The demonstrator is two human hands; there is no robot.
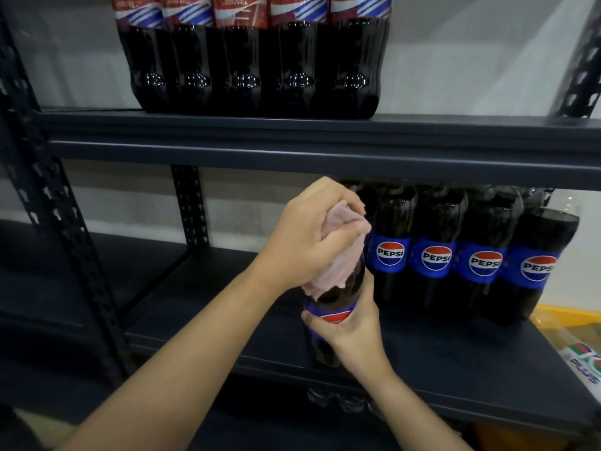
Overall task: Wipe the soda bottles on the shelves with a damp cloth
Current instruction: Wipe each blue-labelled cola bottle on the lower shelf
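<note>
Under left hand (312,236), cloth (338,255) atop bottle (331,307).

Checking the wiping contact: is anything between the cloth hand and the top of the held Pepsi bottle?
Only the pink cloth itself. The left hand presses it over the neck of the Pepsi bottle, which the right hand grips around the label. Nothing else visible intervenes; the other Pepsi bottles stand apart on the right.

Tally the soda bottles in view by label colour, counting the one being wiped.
Red-label bottles on the upper shelf: 5
Blue-label Pepsi bottles standing on the lower shelf: 4
Blue-label Pepsi bottle in hand, under the pink cloth: 1
Total: 10
</note>
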